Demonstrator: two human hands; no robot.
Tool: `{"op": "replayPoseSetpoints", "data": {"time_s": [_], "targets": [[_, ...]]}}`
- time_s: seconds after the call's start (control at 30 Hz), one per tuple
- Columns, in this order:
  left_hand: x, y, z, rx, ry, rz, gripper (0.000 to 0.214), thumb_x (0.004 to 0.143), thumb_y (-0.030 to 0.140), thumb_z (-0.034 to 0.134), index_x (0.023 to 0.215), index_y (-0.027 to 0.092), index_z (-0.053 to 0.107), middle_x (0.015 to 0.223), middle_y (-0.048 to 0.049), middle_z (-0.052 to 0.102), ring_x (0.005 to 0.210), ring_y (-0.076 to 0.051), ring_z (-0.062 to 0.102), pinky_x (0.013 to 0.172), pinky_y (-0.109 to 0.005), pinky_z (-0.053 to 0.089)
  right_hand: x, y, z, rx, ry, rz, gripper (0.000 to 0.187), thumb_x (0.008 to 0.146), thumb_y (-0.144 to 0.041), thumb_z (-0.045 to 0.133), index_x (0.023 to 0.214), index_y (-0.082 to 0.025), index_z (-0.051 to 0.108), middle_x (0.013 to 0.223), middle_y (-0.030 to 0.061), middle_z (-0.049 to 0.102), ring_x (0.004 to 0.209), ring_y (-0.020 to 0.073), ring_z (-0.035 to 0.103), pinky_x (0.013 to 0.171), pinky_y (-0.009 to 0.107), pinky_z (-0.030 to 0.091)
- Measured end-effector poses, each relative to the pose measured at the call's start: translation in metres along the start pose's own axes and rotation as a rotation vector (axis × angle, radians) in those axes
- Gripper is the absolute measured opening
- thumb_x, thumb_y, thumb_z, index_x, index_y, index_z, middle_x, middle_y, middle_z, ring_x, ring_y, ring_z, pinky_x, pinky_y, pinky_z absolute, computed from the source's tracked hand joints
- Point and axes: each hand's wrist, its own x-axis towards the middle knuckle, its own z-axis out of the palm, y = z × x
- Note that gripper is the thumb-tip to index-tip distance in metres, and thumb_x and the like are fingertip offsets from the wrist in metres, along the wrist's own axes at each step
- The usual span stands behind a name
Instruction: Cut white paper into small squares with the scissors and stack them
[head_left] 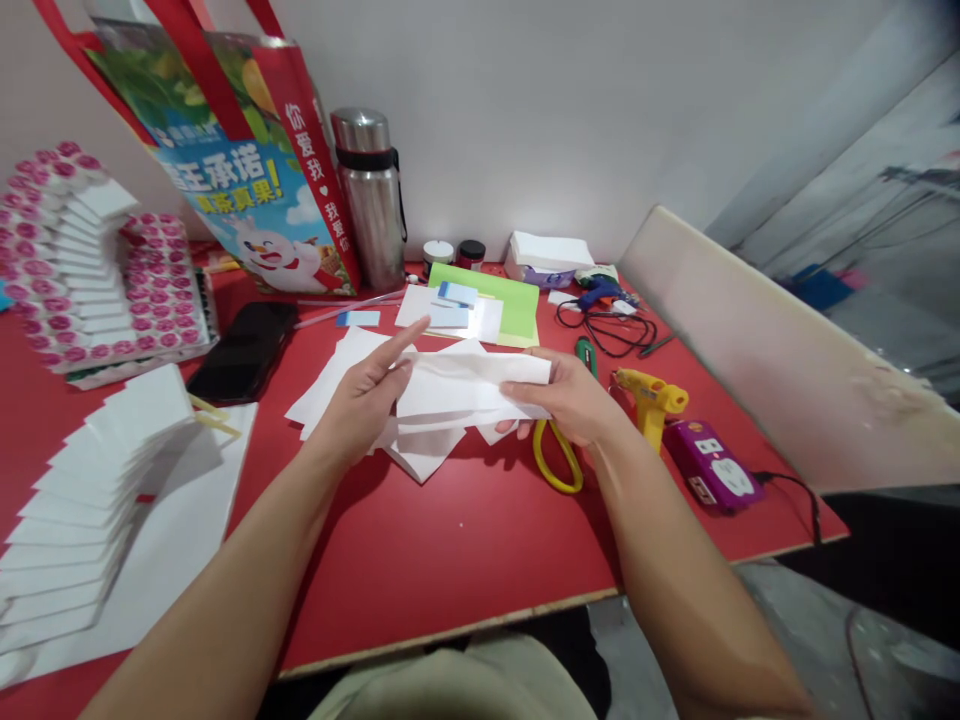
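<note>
Over the red table I hold a folded strip of white paper (465,385) by its two ends. My right hand (574,398) is closed on the right end, thumb on top and fingers beneath. At the left end is my left hand (360,405), pinching the paper with its index finger stretched out; its other fingers are mostly hidden. Loose white sheets (424,455) lie spread under the paper. By my right hand are a yellow scissors handle (559,465) and a green cutter (586,353).
A fanned white paper structure (97,490) stands left, with a phone (244,350) and a pink-flowered paper piece (112,270) behind. Farther back are a shopping bag (262,190) and a steel flask (371,200). A yellow glue gun (651,400) and purple power strip (712,465) lie right.
</note>
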Motion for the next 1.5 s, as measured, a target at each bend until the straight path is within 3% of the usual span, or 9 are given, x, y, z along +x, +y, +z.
{"op": "replayPoseSetpoints", "data": {"time_s": [0.13, 0.37, 0.43, 0.53, 0.6, 0.8, 1.0, 1.27, 1.5], "targets": [[-0.003, 0.003, -0.004, 0.048, -0.072, -0.079, 0.029, 0.091, 0.028, 0.057, 0.109, 0.022, 0.078, 0.061, 0.0031, 0.054, 0.053, -0.012, 0.041, 0.052, -0.025, 0.032, 0.003, 0.003, -0.004, 0.008, -0.035, -0.002, 0.039, 0.072, -0.027, 0.086, 0.104, -0.014, 0.067, 0.083, 0.0079, 0.079, 0.057, 0.0241, 0.075, 0.042, 0.027, 0.057], [-0.004, 0.005, 0.008, 0.121, 0.042, 0.042, 0.026, 0.075, 0.034, 0.083, 0.083, 0.018, 0.063, 0.081, 0.0021, 0.062, 0.074, -0.012, 0.055, 0.066, -0.022, 0.043, 0.003, 0.010, -0.008, -0.021, -0.136, -0.015, 0.032, 0.077, -0.036, 0.084, 0.097, -0.013, 0.074, 0.075, 0.0092, 0.079, 0.058, 0.0240, 0.075, 0.045, 0.029, 0.058], [-0.004, 0.005, 0.011, 0.031, 0.058, 0.028, 0.033, 0.075, 0.032, 0.083, 0.097, 0.020, 0.062, 0.080, 0.0034, 0.062, 0.069, -0.012, 0.057, 0.063, -0.022, 0.046, 0.003, 0.010, -0.008, -0.043, -0.135, -0.032, 0.028, 0.079, -0.038, 0.083, 0.089, -0.013, 0.075, 0.064, 0.0072, 0.076, 0.050, 0.0205, 0.071, 0.043, 0.027, 0.056], [-0.004, 0.005, 0.012, -0.183, 0.062, -0.074, 0.072, 0.070, 0.031, 0.088, 0.132, 0.022, 0.052, 0.093, -0.0010, 0.071, 0.073, -0.016, 0.068, 0.063, -0.025, 0.054, 0.004, 0.010, -0.009, -0.047, -0.109, -0.048, 0.027, 0.078, -0.039, 0.083, 0.082, -0.014, 0.074, 0.057, 0.0054, 0.073, 0.044, 0.0164, 0.065, 0.043, 0.025, 0.054], [-0.004, 0.004, 0.011, -0.292, 0.052, -0.157, 0.080, 0.064, 0.030, 0.092, 0.134, 0.019, 0.055, 0.103, -0.0066, 0.075, 0.081, -0.020, 0.072, 0.067, -0.030, 0.059, 0.004, 0.010, -0.009, -0.030, -0.099, -0.051, 0.028, 0.077, -0.039, 0.084, 0.083, -0.014, 0.075, 0.059, 0.0053, 0.073, 0.045, 0.0163, 0.066, 0.044, 0.025, 0.055], [-0.003, 0.002, 0.011, -0.414, 0.042, -0.327, 0.042, 0.059, 0.030, 0.096, 0.091, 0.012, 0.075, 0.088, -0.0062, 0.077, 0.071, -0.019, 0.072, 0.061, -0.029, 0.063, 0.003, 0.008, -0.008, 0.051, -0.075, -0.060, 0.030, 0.070, -0.035, 0.089, 0.085, -0.012, 0.076, 0.062, 0.0043, 0.072, 0.044, 0.0149, 0.063, 0.043, 0.027, 0.054], [-0.006, 0.004, 0.006, -0.378, -0.098, -0.212, 0.024, 0.075, 0.033, 0.086, 0.088, 0.016, 0.075, 0.066, -0.0011, 0.072, 0.042, -0.014, 0.062, 0.038, -0.023, 0.050, 0.002, 0.004, -0.012, 0.242, -0.052, -0.076, 0.022, 0.070, -0.021, 0.086, 0.088, -0.014, 0.078, 0.055, -0.0013, 0.064, 0.039, 0.0062, 0.050, 0.039, 0.018, 0.038], [-0.010, 0.017, 0.004, -0.495, -0.224, -0.165, 0.011, 0.070, 0.019, 0.081, 0.081, 0.016, 0.079, 0.056, -0.0061, 0.071, 0.048, -0.017, 0.066, 0.052, -0.025, 0.054, 0.002, 0.000, -0.016, 0.397, -0.211, -0.084, 0.002, 0.076, -0.016, 0.071, 0.078, -0.015, 0.070, 0.051, -0.0044, 0.052, 0.037, 0.0003, 0.030, 0.043, 0.015, 0.027], [-0.009, 0.017, -0.005, -0.492, -0.273, -0.235, 0.020, 0.073, 0.026, 0.067, 0.082, 0.012, 0.078, 0.061, -0.0121, 0.073, 0.055, -0.025, 0.071, 0.056, -0.034, 0.056, -0.001, -0.006, -0.012, 0.283, -0.089, -0.149, 0.026, 0.076, -0.039, 0.068, 0.072, -0.013, 0.071, 0.051, -0.0047, 0.039, 0.046, 0.0071, 0.034, 0.047, 0.023, 0.031]]}}
